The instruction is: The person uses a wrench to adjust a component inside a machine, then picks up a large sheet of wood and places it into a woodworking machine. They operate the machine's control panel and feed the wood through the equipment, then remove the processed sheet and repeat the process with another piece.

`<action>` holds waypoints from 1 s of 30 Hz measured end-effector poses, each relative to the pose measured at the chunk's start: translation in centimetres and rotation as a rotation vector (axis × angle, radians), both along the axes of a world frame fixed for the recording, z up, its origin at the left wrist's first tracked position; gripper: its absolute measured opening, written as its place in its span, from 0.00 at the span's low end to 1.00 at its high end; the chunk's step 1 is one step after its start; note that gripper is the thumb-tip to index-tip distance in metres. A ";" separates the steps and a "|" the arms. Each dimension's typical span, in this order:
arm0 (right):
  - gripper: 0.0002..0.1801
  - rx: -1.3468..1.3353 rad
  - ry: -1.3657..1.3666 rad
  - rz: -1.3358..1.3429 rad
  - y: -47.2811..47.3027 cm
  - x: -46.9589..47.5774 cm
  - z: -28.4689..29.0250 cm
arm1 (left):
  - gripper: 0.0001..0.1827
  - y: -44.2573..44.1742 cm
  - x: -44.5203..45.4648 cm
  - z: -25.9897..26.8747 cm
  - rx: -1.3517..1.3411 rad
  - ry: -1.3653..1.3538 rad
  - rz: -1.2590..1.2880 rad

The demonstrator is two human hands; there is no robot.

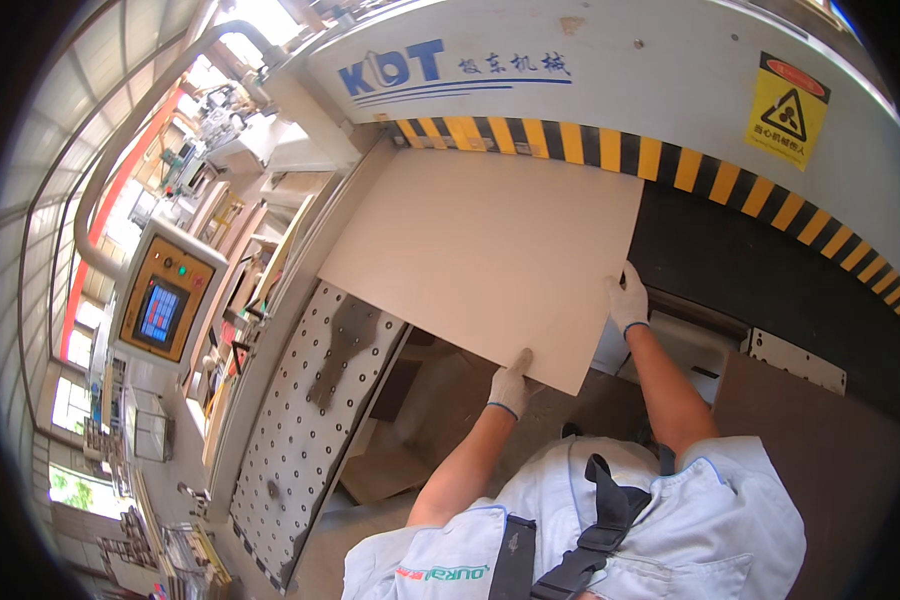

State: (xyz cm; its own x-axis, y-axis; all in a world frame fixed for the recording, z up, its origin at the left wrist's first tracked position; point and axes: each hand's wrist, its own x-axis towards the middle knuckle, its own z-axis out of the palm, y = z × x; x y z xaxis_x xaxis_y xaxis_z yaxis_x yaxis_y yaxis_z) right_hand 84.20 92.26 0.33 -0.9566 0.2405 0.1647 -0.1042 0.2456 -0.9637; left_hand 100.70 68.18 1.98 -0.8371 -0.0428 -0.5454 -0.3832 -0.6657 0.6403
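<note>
A large pale board (487, 247) lies flat, its far edge at the yellow-and-black striped guard (562, 142) of a KDT panel machine (645, 67). Gloved in white, my left hand (510, 386) grips the near edge of the board, thumb on top and fingers underneath. My right hand (628, 300), also gloved, is at the board's right edge, with its fingertips partly hidden. The left side of the board rests along the machine's fence (349, 210). Its near right corner juts out over the gap in front of me.
A support table (300, 435) dotted with small round holes or balls extends at the left. Beyond it hangs a control panel (169, 292) with a lit screen on a curved arm. A brown panel (802, 450) sits at my right, beside the dark machine bed (720, 247). Boards (390, 465) lie below.
</note>
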 end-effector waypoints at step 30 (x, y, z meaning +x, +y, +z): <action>0.25 -0.689 -0.372 0.260 -0.5 22.2 6.0 | 0.26 -8.6 44.4 0.8 -0.445 0.000 0.604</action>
